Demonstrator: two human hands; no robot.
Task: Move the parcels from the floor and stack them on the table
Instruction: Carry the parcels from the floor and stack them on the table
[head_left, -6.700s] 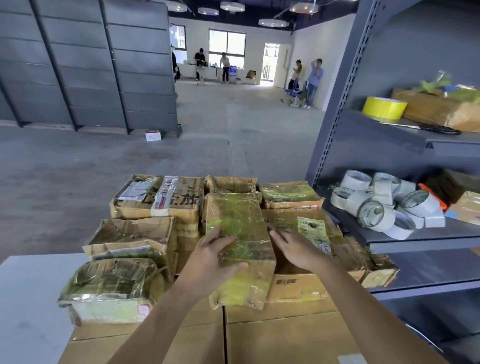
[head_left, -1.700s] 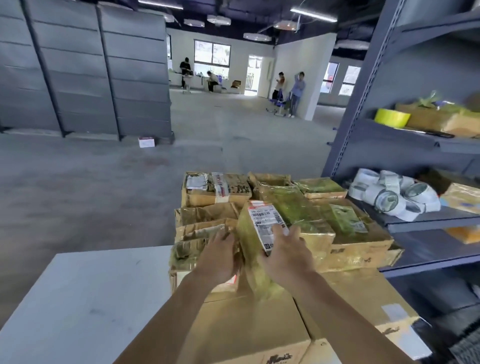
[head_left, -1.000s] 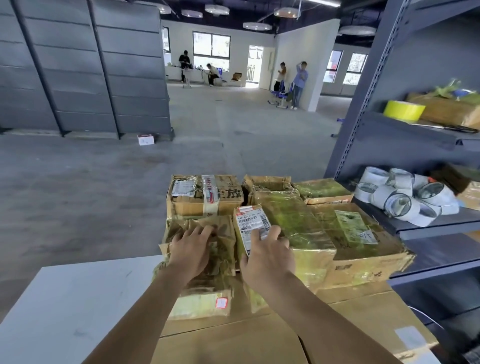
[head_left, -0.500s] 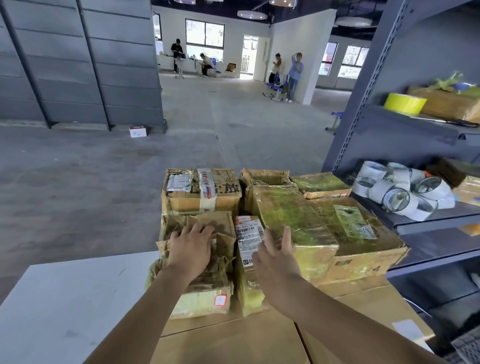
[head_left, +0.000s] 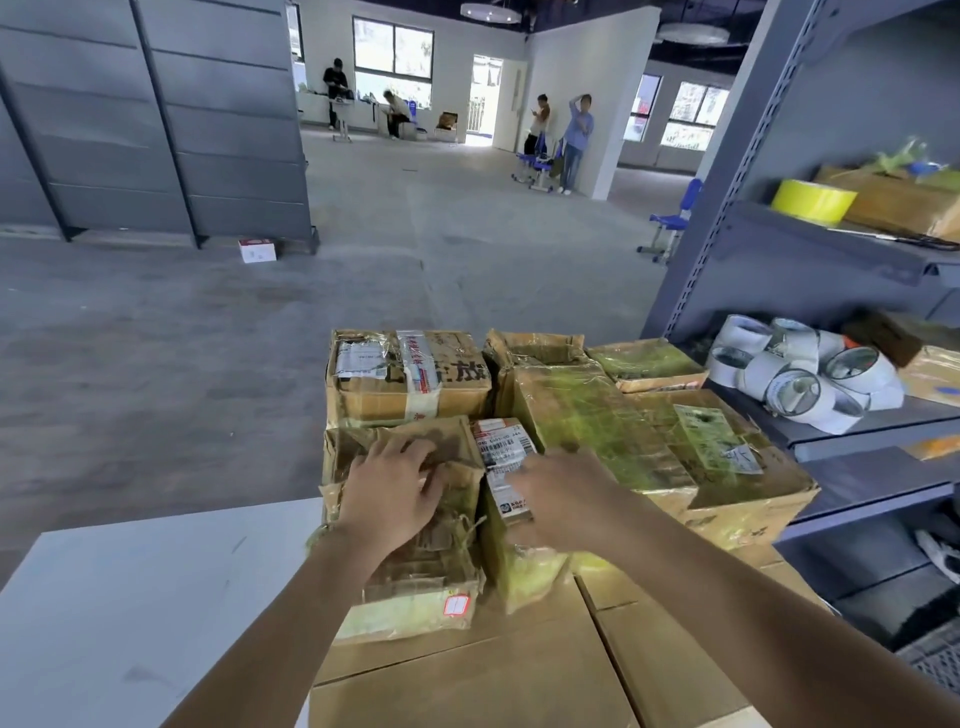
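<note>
**Both hands on two neighbouring parcels on the stack**

Left hand (head_left: 392, 499) lies palm-down on a crumpled brown parcel (head_left: 415, 587), fingers spread and only lightly bent, resting on its top rather than closing round it. Right hand (head_left: 563, 501) lies against the narrow parcel (head_left: 514, 577) just beside it, the one standing on edge with a white barcode label facing up. Its fingers reach across that label, but they are blurred, so I cannot tell whether they clasp the parcel or merely lie on it.

The two parcels touch side by side. Under both hands they sit on large flat cartons (head_left: 467, 670), which rest on the white table (head_left: 130, 597); bare table top stretches out to the left of the left forearm.

Just beyond the left fingertips stands a box banded with white tape (head_left: 410, 374). To the right of the right hand lies a long parcel wrapped in glossy yellowish tape (head_left: 597, 421), and further right a wide box with a pale green label (head_left: 727, 467).

Further right again, a grey shelf rack (head_left: 857, 467) carries a heap of white tape rolls (head_left: 800, 374), with a yellow tape roll (head_left: 813, 200) on the shelf above. Far ahead of the hands, a small white box (head_left: 257, 250) sits on the concrete floor.
</note>
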